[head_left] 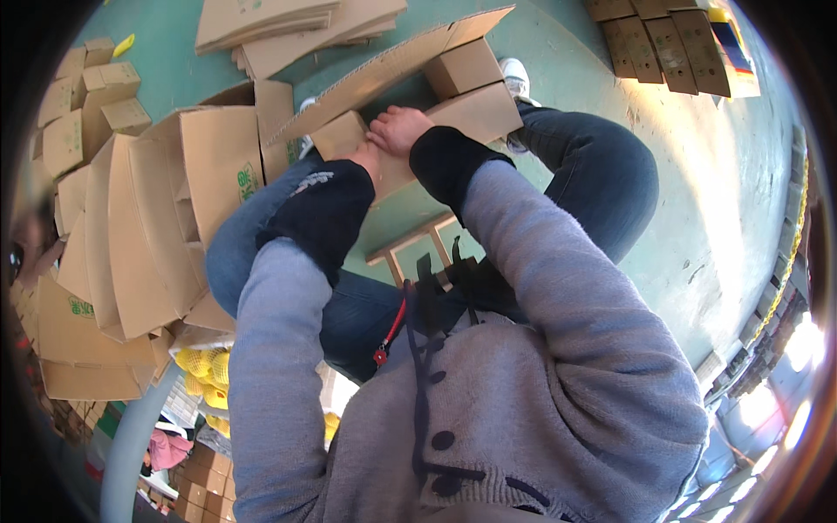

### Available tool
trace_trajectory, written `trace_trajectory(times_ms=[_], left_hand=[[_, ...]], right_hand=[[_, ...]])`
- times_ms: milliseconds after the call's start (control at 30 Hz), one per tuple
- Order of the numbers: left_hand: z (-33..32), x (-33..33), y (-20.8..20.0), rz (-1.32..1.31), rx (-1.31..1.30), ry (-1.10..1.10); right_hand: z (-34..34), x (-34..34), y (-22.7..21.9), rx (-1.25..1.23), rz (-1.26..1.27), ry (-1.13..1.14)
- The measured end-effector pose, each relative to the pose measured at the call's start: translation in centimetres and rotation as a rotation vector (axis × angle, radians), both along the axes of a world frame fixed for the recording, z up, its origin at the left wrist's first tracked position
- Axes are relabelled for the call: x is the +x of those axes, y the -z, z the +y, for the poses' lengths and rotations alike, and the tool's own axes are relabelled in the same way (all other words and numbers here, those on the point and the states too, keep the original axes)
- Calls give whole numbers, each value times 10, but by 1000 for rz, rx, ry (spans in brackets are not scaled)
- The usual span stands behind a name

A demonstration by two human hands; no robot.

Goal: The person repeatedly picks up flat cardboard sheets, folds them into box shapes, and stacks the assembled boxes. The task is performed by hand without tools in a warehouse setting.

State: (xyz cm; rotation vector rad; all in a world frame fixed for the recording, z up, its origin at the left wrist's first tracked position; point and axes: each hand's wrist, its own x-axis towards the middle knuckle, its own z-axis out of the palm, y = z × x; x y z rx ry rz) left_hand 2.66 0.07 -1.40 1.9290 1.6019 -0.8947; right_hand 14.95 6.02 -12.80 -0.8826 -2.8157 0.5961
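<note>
The grey fleece jacket (488, 392) with dark round buttons lies nearest the camera. In front of it, the brown corrugated cardboard box (478, 112) stands between the person's lower legs in blue denim trousers (602, 166), near the white shoes (514, 77). This position probably keeps the box central and within easy reach of both arms.

The left hand (366, 159) and the right hand (401, 131) meet at the near side of the box, fingers bent inward. The contact under the fingers is hidden; whether they grip the cardboard or only press it cannot be told. Working close together, they appear to act on one spot. A long brown flap (384, 74) stands raised on the far side, which leaves the dark interior exposed.

A pale wooden frame (410, 246) lies between the thighs and the box. To the left, open brown cartons (148, 235) stand nested closely, likely to save floor space. Beyond the box, flat cardboard sheets (270, 26) lie stacked on the green floor (558, 52), presumably for compact storage.
</note>
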Motion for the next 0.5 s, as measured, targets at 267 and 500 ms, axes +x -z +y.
trace_trajectory(times_ms=[267,500], left_hand=[[55,-36,-137,-494,939,166],[64,-74,-74,-573,367,-274]], right_hand=[[2,1,-25,-74,-277,-51],[44,60,-62,-103,-477,-107]])
